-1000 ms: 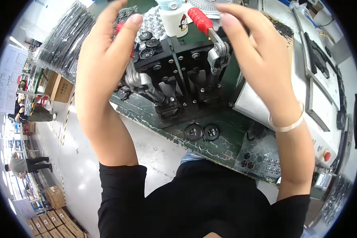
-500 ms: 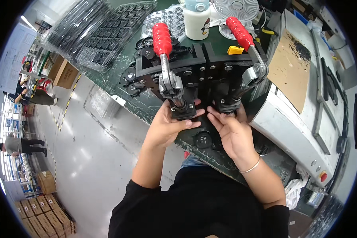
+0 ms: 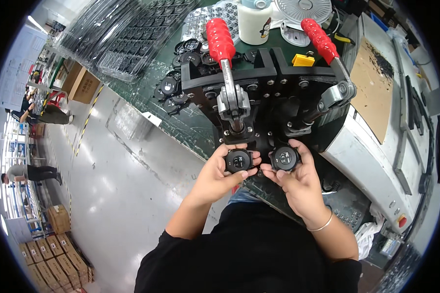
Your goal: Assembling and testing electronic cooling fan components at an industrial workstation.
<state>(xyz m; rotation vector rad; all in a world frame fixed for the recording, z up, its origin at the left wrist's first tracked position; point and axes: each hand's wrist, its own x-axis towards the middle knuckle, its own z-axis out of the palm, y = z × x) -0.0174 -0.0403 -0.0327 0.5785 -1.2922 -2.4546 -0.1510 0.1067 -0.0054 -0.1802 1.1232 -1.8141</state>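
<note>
My left hand (image 3: 212, 179) has its fingers closed around a round black watch case (image 3: 239, 160), its flat printed face turned up. In my right hand (image 3: 302, 190) a second round black watch case (image 3: 284, 157) is gripped by the rim, also face up. Both cases are side by side, a small gap apart, just in front of a black clamping fixture (image 3: 259, 78). Above my left hand stands a toggle clamp with a red handle (image 3: 220, 39); another red-handled toggle clamp (image 3: 320, 39) rises on the right. Both handles point up.
Loose black watch cases (image 3: 170, 87) lie left of the fixture, near plastic trays (image 3: 137, 41). Behind stand a white mug (image 3: 254, 27) and a small fan (image 3: 303, 12). A white machine (image 3: 362, 151) borders the right; cartons (image 3: 56, 259) are stacked on the floor at left.
Both hands have drawn back from beneath the clamps toward me, and a watch case now shows in each. The case seen lying at the bench's front is no longer visible there. The view has shifted slightly.
</note>
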